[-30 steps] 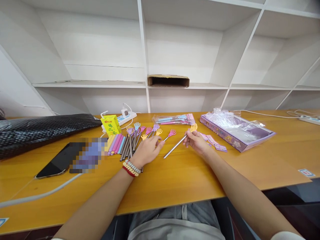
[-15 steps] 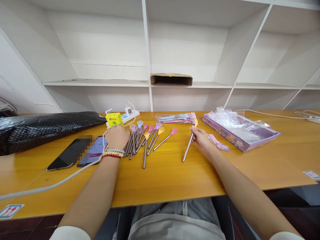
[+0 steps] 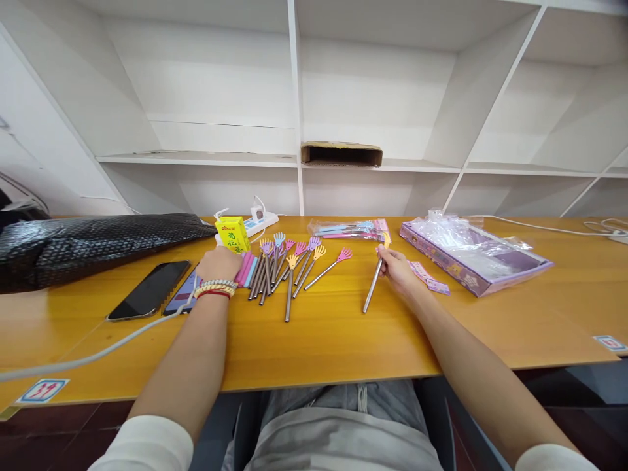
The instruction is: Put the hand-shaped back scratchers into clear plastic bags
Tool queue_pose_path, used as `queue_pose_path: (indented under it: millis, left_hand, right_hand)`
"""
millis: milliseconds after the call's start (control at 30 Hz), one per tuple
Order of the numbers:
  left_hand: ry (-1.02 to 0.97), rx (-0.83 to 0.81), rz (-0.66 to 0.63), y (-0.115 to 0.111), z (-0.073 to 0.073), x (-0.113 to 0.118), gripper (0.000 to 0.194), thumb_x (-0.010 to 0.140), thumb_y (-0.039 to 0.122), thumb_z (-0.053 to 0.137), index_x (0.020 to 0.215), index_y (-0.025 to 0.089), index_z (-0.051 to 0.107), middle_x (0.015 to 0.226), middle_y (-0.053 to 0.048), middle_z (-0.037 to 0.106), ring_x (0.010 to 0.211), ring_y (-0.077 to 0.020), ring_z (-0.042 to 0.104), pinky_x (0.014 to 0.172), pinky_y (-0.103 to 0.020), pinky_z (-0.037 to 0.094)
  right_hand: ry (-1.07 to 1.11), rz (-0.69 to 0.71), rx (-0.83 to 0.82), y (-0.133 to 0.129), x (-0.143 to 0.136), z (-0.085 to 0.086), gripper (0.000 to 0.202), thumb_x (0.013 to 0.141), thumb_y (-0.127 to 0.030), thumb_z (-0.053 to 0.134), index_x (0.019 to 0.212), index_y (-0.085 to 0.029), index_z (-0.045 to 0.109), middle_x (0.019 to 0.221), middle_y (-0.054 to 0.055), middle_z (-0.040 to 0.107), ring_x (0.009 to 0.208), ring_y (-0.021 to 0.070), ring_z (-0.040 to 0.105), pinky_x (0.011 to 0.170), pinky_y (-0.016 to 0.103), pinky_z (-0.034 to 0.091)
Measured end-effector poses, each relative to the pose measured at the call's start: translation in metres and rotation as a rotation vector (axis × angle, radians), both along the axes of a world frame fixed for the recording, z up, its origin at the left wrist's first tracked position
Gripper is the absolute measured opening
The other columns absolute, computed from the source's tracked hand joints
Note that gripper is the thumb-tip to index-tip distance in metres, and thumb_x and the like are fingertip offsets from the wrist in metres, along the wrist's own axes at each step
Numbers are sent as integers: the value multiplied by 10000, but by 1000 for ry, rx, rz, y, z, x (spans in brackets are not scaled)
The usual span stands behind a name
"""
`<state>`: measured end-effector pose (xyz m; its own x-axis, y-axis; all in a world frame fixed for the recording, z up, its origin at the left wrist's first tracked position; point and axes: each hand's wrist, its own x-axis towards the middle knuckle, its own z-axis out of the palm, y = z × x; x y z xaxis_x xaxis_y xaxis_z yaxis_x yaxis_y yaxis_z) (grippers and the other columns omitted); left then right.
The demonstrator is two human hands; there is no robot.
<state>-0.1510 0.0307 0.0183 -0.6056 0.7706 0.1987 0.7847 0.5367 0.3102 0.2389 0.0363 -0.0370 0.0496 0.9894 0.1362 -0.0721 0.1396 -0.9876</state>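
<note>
My right hand [image 3: 396,267] is closed around the upper part of a back scratcher [image 3: 371,288] with a yellow head; its metal rod slants down toward me. At the left, my left hand [image 3: 220,263] rests knuckles up beside several pink, purple and blue tubes [image 3: 248,268]. Its fingers are hidden under the hand, so whether they hold anything does not show. Between the hands lie several more back scratchers [image 3: 288,294] with metal rods and claw-shaped heads in yellow, pink, purple and blue. One pink-headed back scratcher [image 3: 330,269] lies a little apart, on the right of the pile.
Behind my left hand stand a yellow box [image 3: 233,233] and a power strip [image 3: 262,224]. Two phones [image 3: 150,290], a white cable [image 3: 98,356] and a black wrapped bundle [image 3: 98,245] are leftward. Bagged back scratchers [image 3: 350,229], small cards [image 3: 429,278] and a purple box [image 3: 478,261] lie rightward.
My left hand has shifted left, off the pile's edge, and the coloured tubes now show beside it. My right hand keeps its hold on the back scratcher. The view has shifted slightly.
</note>
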Motion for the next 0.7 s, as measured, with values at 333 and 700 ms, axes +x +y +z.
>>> queue_pose_path:
  millis: [333,700]
  left_hand:
    - [14,16,4,5,-6,-5,488,701,458,535,1004,83,610,1025,-251,608,959,-378,570,735,-450,446]
    - [-32,-21,-20,0,0,-2,437,749,363,453,1027,60,602,1029,-254,609,969,-379,568,727,-422,440]
  right_hand:
    - [-42,-35,10,-2,0,0,422,704,-586,586,606,-195,460,407,-48,437,350,89,432,377,223,330]
    - [-83,-50,21,-3,-1,1,424,701,-595,582,612,-196,467,410,-43,450,360,90,429,384,228,346]
